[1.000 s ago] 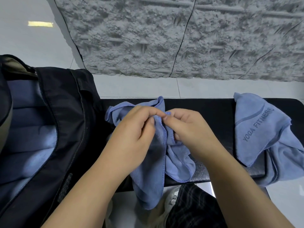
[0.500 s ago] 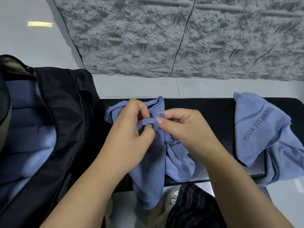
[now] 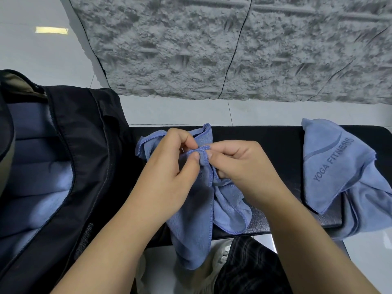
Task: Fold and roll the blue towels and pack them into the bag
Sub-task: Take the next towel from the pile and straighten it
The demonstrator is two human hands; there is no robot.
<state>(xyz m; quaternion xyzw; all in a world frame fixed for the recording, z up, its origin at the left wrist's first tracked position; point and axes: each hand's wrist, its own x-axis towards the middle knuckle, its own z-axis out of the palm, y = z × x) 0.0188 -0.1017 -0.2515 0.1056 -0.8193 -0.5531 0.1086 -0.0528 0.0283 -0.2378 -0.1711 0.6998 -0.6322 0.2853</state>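
A crumpled blue towel (image 3: 195, 225) lies on the black bench (image 3: 265, 141) and hangs over its front edge. My left hand (image 3: 167, 175) and my right hand (image 3: 239, 166) both pinch its stitched hem at the top, fingertips nearly touching. A second blue towel (image 3: 335, 177), printed YOGA FITNESS, lies loosely heaped at the bench's right end. The black bag (image 3: 84, 158) stands open at the left, with blue towels (image 3: 36, 183) stacked inside it.
A grey rough-textured wall panel (image 3: 233, 49) rises behind the bench over a pale tiled floor (image 3: 180, 111). Below the bench edge I see a plaid trouser leg (image 3: 250, 268) and a light shoe (image 3: 220, 253).
My fingers have worked along the towel's hem, and the hem edge now shows between both thumbs. The hands have stayed in the same place over the bench.
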